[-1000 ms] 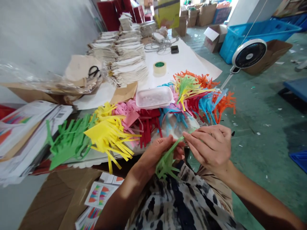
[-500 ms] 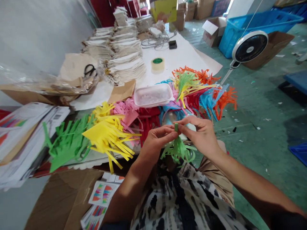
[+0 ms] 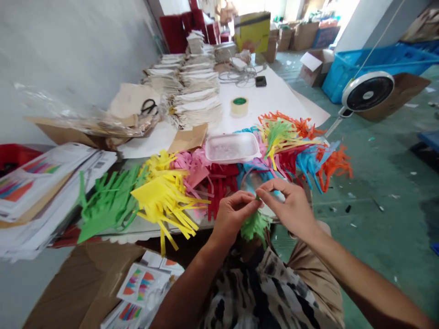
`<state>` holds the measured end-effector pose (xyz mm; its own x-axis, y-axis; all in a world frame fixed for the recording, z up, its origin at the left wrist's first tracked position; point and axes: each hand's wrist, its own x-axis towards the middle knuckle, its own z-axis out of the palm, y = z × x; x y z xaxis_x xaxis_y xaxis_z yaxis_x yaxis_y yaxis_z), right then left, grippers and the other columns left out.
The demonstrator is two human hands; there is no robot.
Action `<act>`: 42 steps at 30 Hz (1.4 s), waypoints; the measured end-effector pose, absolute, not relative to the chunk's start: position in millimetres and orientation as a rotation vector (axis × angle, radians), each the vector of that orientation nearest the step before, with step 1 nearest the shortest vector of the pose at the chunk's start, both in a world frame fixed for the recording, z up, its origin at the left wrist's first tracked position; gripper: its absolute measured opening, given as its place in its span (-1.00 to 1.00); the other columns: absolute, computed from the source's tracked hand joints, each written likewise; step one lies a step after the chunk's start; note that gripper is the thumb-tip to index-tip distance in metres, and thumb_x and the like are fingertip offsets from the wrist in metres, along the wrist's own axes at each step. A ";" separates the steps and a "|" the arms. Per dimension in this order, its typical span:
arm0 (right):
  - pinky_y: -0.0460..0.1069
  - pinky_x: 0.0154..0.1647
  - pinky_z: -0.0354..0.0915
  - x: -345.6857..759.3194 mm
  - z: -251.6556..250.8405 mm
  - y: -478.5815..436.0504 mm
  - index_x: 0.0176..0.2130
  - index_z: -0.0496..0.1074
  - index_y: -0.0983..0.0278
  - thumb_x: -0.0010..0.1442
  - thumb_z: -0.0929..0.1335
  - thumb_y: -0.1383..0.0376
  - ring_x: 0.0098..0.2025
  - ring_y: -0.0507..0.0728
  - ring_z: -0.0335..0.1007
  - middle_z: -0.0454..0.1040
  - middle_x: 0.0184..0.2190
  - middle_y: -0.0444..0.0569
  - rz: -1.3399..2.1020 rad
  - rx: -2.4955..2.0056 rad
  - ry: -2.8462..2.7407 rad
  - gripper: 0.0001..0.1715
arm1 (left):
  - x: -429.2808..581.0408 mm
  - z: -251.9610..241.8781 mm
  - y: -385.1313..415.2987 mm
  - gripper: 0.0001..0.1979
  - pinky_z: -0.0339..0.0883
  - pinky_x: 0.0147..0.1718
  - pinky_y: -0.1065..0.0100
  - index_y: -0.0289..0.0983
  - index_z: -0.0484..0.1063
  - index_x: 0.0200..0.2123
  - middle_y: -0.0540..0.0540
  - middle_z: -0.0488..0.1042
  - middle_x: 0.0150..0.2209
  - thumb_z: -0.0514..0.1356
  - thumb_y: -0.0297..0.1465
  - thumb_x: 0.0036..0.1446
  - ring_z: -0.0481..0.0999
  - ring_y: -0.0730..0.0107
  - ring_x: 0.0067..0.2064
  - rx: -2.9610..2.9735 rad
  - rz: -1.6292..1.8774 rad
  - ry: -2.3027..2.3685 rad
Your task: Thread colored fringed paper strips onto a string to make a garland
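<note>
My left hand (image 3: 234,214) and my right hand (image 3: 290,206) meet just in front of the table edge, both pinched on the top of a green fringed paper piece (image 3: 254,225), whose cut strips hang in a bunch below my fingers. Along the table edge lie piles of fringed paper: green (image 3: 109,204), yellow (image 3: 162,195), pink (image 3: 192,165), red (image 3: 219,179), blue (image 3: 308,161) and orange (image 3: 334,163). A clear plastic tray (image 3: 232,147) rests on them.
Stacks of beige bags (image 3: 195,98), scissors (image 3: 148,106), a tape roll (image 3: 239,106) and cables (image 3: 240,75) lie farther back. Printed cards (image 3: 41,176) are stacked at left, more in a cardboard box (image 3: 82,283) below. A fan (image 3: 367,91) and blue crates (image 3: 370,57) stand on the floor.
The green piece went from stretched long between my hands to bunched up under my fingertips. Both hands rose slightly and closed together on its top.
</note>
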<state>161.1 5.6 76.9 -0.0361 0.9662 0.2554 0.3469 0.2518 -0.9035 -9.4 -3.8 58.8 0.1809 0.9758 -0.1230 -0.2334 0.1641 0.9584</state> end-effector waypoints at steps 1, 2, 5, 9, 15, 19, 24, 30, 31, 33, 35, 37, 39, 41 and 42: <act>0.04 -0.15 0.37 157.0 73.3 5.1 -0.31 0.58 0.21 0.33 0.46 0.07 -0.24 0.14 0.52 0.61 -0.31 -0.08 0.806 -1.245 -1.553 -0.72 | -10.0 56.9 -6.0 -0.77 0.36 -0.13 0.42 -0.26 0.69 -0.41 -0.07 0.59 -0.26 0.50 -0.20 0.07 0.53 0.40 -0.18 0.975 1.103 0.968; 0.03 -0.16 0.37 152.6 70.2 5.1 -0.31 0.56 0.21 0.34 0.45 0.08 -0.24 0.14 0.51 0.60 -0.31 -0.08 0.802 -1.224 -1.536 -0.72 | -10.9 54.7 -7.6 -0.77 0.37 -0.13 0.42 -0.25 0.68 -0.41 -0.06 0.59 -0.27 0.50 -0.21 0.08 0.53 0.40 -0.18 0.947 1.120 0.961; 0.02 -0.20 0.37 140.0 65.9 9.9 -0.32 0.53 0.21 0.35 0.45 0.10 -0.23 0.14 0.51 0.58 -0.32 -0.07 0.803 -1.159 -1.533 -0.73 | -16.7 47.2 -8.2 -0.80 0.39 -0.15 0.42 -0.24 0.68 -0.39 -0.04 0.59 -0.27 0.52 -0.23 0.06 0.55 0.41 -0.20 0.874 1.204 0.982; 0.01 -0.20 0.38 131.2 71.1 41.7 -0.30 0.57 0.18 0.40 0.42 0.10 -0.25 0.13 0.54 0.62 -0.31 -0.10 0.849 -1.113 -1.749 -0.72 | -31.4 40.5 -2.3 -0.76 0.44 -0.20 0.40 -0.24 0.68 -0.32 -0.05 0.64 -0.32 0.54 -0.24 0.02 0.59 0.39 -0.26 0.763 1.266 1.068; 0.01 -0.20 0.28 117.0 82.5 145.2 -0.12 0.66 0.17 0.42 0.37 0.22 -0.19 0.15 0.56 0.66 -0.15 -0.05 0.233 -1.485 -2.172 -0.77 | -50.2 34.6 5.3 -0.59 0.48 -0.26 0.44 -0.21 0.59 -0.17 0.02 0.63 -0.33 0.59 -0.33 -0.09 0.64 0.42 -0.33 0.598 1.274 1.065; 0.01 -0.17 0.26 95.0 79.0 192.9 -0.11 0.69 0.18 0.35 0.41 0.24 -0.07 0.22 0.56 0.67 -0.10 0.02 0.145 -1.689 -2.351 -0.78 | -54.0 27.6 3.0 -0.64 0.46 -0.23 0.45 -0.28 0.63 -0.19 -0.08 0.67 -0.32 0.56 -0.26 -0.02 0.63 0.42 -0.30 0.551 1.191 1.049; 0.03 -0.18 0.25 83.2 71.5 207.7 -0.17 0.68 0.27 0.27 0.39 0.37 -0.12 0.26 0.55 0.67 -0.18 0.10 0.162 -1.710 -2.422 -0.77 | -55.2 23.1 -0.5 -0.64 0.47 -0.22 0.44 -0.28 0.61 -0.22 -0.06 0.65 -0.40 0.56 -0.23 -0.02 0.63 0.41 -0.32 0.466 1.217 1.035; 0.02 -0.14 0.27 101.3 92.3 175.6 -0.15 0.62 0.29 0.32 0.36 0.36 -0.17 0.18 0.51 0.64 -0.20 0.05 0.194 -1.581 -2.233 -0.80 | -54.6 29.7 -2.7 -0.64 0.47 -0.32 0.46 -0.27 0.56 -0.26 0.01 0.60 -0.46 0.56 -0.23 -0.02 0.58 0.48 -0.42 0.395 1.256 0.979; 0.01 -0.16 0.28 105.8 95.6 159.7 -0.17 0.62 0.29 0.32 0.39 0.34 -0.23 0.15 0.50 0.62 -0.26 0.01 0.297 -1.490 -2.135 -0.84 | -54.0 31.4 -4.3 -0.64 0.46 -0.34 0.48 -0.27 0.56 -0.27 0.01 0.60 -0.46 0.56 -0.23 -0.02 0.58 0.48 -0.42 0.408 1.254 0.980; -0.03 -0.27 0.28 114.7 97.8 119.3 -0.20 0.62 0.25 0.30 0.46 0.24 -0.34 0.09 0.45 0.58 -0.36 -0.07 0.632 -1.263 -1.878 -0.87 | -51.8 35.0 -8.8 -0.67 0.42 -0.35 0.52 -0.27 0.56 -0.28 0.01 0.60 -0.45 0.55 -0.24 0.01 0.57 0.51 -0.41 0.463 1.257 0.990; -0.05 -0.36 0.27 122.1 92.5 73.7 -0.20 0.64 0.21 0.29 0.51 0.16 -0.41 0.04 0.41 0.56 -0.42 -0.11 0.931 -1.161 -1.651 -0.83 | -47.8 38.8 -14.5 -0.72 0.39 -0.35 0.55 -0.27 0.57 -0.29 0.02 0.59 -0.44 0.53 -0.25 0.06 0.55 0.55 -0.40 0.542 1.260 1.005; -0.07 -0.36 0.30 127.3 80.9 32.6 -0.17 0.67 0.14 0.28 0.53 0.17 -0.42 0.01 0.41 0.59 -0.38 -0.13 1.136 -1.132 -1.441 -0.87 | -41.9 42.6 -20.5 -0.75 0.37 -0.34 0.56 -0.26 0.58 -0.29 0.03 0.58 -0.43 0.50 -0.25 0.10 0.53 0.57 -0.40 0.628 1.253 1.016; -0.09 -0.29 0.34 130.1 67.0 2.9 -0.19 0.68 0.08 0.25 0.56 0.17 -0.36 0.00 0.44 0.62 -0.30 -0.14 1.243 -1.101 -1.197 -0.90 | -34.3 46.1 -26.1 -0.77 0.38 -0.31 0.53 -0.27 0.58 -0.30 0.03 0.57 -0.43 0.48 -0.26 0.12 0.52 0.56 -0.38 0.722 1.240 1.029; -0.09 -0.17 0.38 131.4 56.2 -14.1 -0.26 0.70 0.07 0.18 0.60 0.14 -0.22 0.02 0.47 0.62 -0.23 -0.13 1.301 -1.062 -0.988 -0.89 | -25.6 49.0 -30.9 -0.79 0.38 -0.28 0.52 -0.27 0.58 -0.30 0.02 0.56 -0.41 0.47 -0.27 0.14 0.51 0.54 -0.36 0.814 1.230 1.038; -0.09 -0.12 0.38 132.0 52.8 -19.0 -0.28 0.71 0.06 0.14 0.62 0.12 -0.14 0.03 0.47 0.61 -0.22 -0.12 1.324 -1.043 -0.912 -0.87 | -21.2 50.3 -33.0 -0.80 0.38 -0.27 0.51 -0.27 0.58 -0.31 0.02 0.56 -0.40 0.46 -0.28 0.15 0.52 0.53 -0.34 0.854 1.226 1.037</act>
<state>132.0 -19.0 52.8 0.0578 0.9967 -0.0562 -0.3032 -0.0361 -0.9522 -21.2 -33.0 50.3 0.0289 0.9869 -0.1585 -0.3201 0.1593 0.9339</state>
